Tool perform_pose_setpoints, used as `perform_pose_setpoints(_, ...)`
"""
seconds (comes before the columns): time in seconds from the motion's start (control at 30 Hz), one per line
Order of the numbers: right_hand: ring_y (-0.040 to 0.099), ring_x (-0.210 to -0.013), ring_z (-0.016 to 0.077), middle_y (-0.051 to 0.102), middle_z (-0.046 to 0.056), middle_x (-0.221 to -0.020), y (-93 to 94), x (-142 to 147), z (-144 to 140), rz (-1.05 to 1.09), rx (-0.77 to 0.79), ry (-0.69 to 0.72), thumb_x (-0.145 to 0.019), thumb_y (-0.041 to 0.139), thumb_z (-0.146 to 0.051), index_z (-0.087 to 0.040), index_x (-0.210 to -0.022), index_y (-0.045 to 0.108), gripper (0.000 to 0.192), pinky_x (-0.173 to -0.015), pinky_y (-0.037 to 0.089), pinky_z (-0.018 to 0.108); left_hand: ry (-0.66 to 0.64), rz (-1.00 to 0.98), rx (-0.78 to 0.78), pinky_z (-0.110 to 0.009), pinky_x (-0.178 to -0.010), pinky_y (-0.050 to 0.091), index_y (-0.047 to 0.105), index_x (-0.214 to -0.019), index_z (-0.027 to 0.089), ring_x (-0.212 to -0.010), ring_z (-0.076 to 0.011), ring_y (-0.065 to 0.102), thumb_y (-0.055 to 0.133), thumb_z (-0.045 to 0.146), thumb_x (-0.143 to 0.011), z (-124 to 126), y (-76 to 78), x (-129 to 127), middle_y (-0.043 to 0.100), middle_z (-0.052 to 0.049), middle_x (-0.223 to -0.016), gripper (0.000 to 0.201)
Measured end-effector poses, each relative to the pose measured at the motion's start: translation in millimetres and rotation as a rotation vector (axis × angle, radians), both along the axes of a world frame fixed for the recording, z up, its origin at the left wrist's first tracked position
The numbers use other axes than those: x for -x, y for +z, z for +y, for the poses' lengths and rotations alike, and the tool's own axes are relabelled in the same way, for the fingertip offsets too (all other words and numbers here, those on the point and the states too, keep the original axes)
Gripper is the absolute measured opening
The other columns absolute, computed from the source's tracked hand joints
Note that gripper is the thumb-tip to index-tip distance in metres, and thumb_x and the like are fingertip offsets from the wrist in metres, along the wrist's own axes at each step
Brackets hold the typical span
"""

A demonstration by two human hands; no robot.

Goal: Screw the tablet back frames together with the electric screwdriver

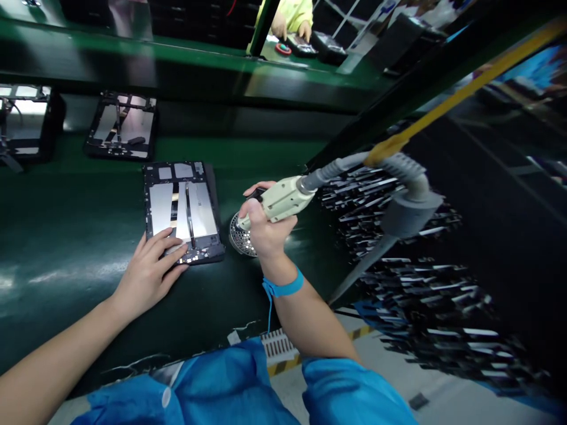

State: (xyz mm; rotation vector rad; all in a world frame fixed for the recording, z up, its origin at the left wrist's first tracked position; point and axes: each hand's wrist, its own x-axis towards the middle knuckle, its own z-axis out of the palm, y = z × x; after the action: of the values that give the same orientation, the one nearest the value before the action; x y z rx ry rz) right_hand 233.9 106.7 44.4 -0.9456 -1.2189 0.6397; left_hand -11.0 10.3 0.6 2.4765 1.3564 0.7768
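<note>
On the green bench in the head view lies an opened tablet [204, 206], its metal plate, flex cables and small circuit parts bare. My left hand [153, 265] rests on its lower left edge, fingers stretched over the board area. My right hand [268, 230] is wrapped round a cream handheld tool [287, 198] with a black trigger-like part. A grey corrugated hose [336, 168] runs from the tool's back end. Beneath the tool's front end, right of the tablet, is a round perforated metal piece [240, 237]; whether it is attached to the tool I cannot tell.
Two more opened tablets sit behind on the left, one [124, 127] near and one [26, 124] at the edge. A yellow strap [465, 97] holds up the hose. At right stands a rack [425, 295] of many thin dark pieces. Across the bench a co-worker's hands [292, 29] handle a device.
</note>
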Motion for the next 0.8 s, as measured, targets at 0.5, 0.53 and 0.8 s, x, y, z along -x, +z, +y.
perform_pose_setpoints(0.5, 0.061, -0.051, 0.0083, 0.069, -0.003, -0.085, -1.9, 1, 3, 0.023, 0.024, -0.016, -0.083, 0.073, -0.028, -0.023, -0.103, 0.065, 0.022, -0.050, 0.053, 0.025, -0.001, 0.019, 0.024, -0.068, -0.111, 0.042, 0.063, -0.133, 0.021, -0.142, -0.0371, 0.050, 0.058, 0.029, -0.103, 0, 0.2, -1, 0.067, -0.014, -0.133, 0.031)
perform_pose_setpoints(0.53, 0.061, -0.050, 0.0082, 0.069, -0.003, -0.086, 0.1, 0, 3, 0.034, 0.011, -0.013, -0.084, 0.073, -0.028, -0.023, -0.104, 0.064, 0.022, -0.049, 0.052, 0.025, 0.001, 0.017, 0.025, -0.068, -0.111, 0.042, 0.063, -0.133, 0.021, -0.142, -0.0373, 0.050, 0.058, 0.029, -0.103, 0, 0.8, -2, 0.067, -0.014, -0.132, 0.031)
perform_pose_setpoints(0.8, 0.061, -0.050, 0.0077, 0.065, -0.001, -0.097, 33.4, 33, -30, 0.121, -0.057, 0.228, -0.092, 0.068, -0.039, -0.029, -0.113, 0.059, 0.026, -0.047, 0.052, 0.025, 0.000, -0.063, 0.046, -0.065, -0.114, 0.040, 0.058, -0.139, 0.020, -0.142, -0.0375, 0.049, 0.064, 0.029, -0.098, 3, 1.5, -7, 0.066, -0.015, -0.134, 0.042)
